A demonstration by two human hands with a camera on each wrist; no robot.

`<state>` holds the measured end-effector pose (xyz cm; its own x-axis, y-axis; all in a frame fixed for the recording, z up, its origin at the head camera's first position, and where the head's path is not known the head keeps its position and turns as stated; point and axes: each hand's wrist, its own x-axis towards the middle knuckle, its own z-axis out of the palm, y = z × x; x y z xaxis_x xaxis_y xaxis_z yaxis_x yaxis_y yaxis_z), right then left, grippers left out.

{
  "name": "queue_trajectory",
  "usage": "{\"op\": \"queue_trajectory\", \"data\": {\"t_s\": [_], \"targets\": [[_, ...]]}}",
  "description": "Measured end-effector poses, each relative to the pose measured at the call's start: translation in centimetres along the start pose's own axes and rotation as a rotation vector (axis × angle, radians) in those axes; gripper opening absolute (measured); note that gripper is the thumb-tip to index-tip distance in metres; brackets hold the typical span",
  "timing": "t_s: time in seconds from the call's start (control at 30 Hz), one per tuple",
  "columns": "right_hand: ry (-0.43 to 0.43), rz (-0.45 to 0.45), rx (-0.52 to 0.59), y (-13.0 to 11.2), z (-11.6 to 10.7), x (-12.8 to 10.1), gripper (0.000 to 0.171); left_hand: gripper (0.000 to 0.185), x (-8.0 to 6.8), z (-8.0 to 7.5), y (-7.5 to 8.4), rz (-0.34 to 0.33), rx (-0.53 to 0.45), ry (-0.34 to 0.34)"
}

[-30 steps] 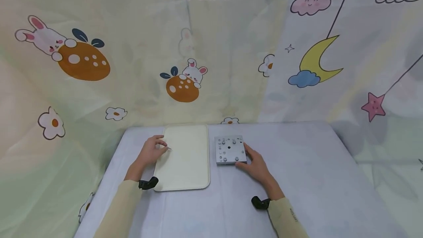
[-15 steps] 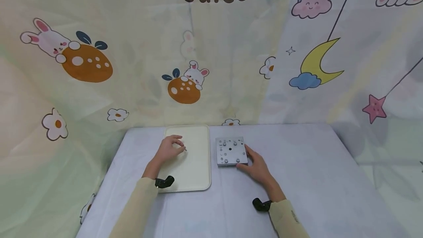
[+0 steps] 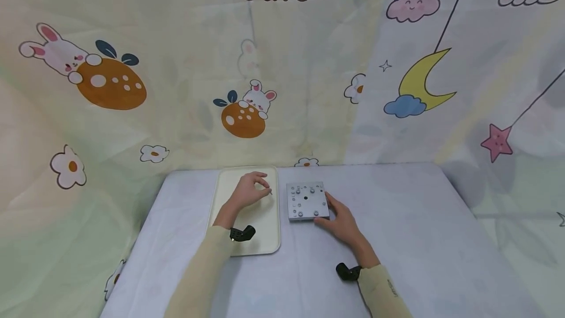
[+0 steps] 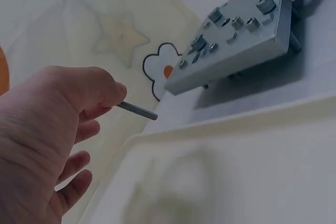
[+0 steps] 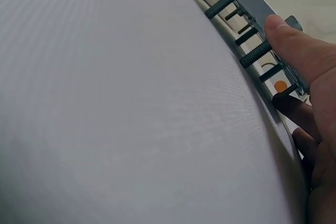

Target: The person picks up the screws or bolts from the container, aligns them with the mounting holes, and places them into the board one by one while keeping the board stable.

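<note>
Between the thumb and fingers of my left hand [image 3: 247, 193] is a thin dark metal pin [image 4: 137, 110], its free end pointing toward a metal plate. That hand is above the right part of a cream tray [image 3: 268, 232]. The square silver plate [image 3: 308, 202] carries several socket-head bolts and small pins on top. Bolt shanks [image 5: 255, 54] stick out under it, seen in the right wrist view. My right hand [image 3: 344, 221] grips the plate's right edge, thumb on the near side. Whether the shanks touch the cloth, I cannot tell.
A white cloth [image 3: 304, 278] covers the table. The tray's raised rim lies just left of the plate, a narrow gap apart. Behind the table hangs a printed backdrop [image 3: 318, 121]. Each wrist wears a black camera [image 3: 348, 272].
My left hand has moved right across the tray toward the plate, carrying the pin. The right hand and the plate stay in place; the head view shifts slightly.
</note>
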<state>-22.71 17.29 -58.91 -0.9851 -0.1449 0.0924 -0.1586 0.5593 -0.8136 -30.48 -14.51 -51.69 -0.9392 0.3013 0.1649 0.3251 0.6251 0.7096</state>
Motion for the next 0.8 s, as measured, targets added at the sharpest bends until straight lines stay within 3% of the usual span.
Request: {"op": "queue_trajectory", "data": {"t_s": [0.27, 0.43, 0.67, 0.8], "targets": [[0.002, -0.012, 0.007, -0.3, -0.5, 0.4, 0.101, 0.008, 2.4, 2.6, 2.5, -0.009, -0.005, -0.013], [-0.029, 0.033, 0.003, -0.2, -0.5, 0.2, 0.103, 0.010, 2.7, 4.2, 3.1, -0.040, -0.020, -0.003], [0.008, -0.006, -0.010, 0.0, -0.3, 0.3, 0.102, 0.010, 3.7, 5.3, 4.3, 0.011, -0.035, 0.016], [0.003, 0.016, -0.009, 0.0, -0.2, -0.1, 0.102, 0.010, 4.0, 6.0, 4.6, -0.016, -0.075, -0.005]]}}
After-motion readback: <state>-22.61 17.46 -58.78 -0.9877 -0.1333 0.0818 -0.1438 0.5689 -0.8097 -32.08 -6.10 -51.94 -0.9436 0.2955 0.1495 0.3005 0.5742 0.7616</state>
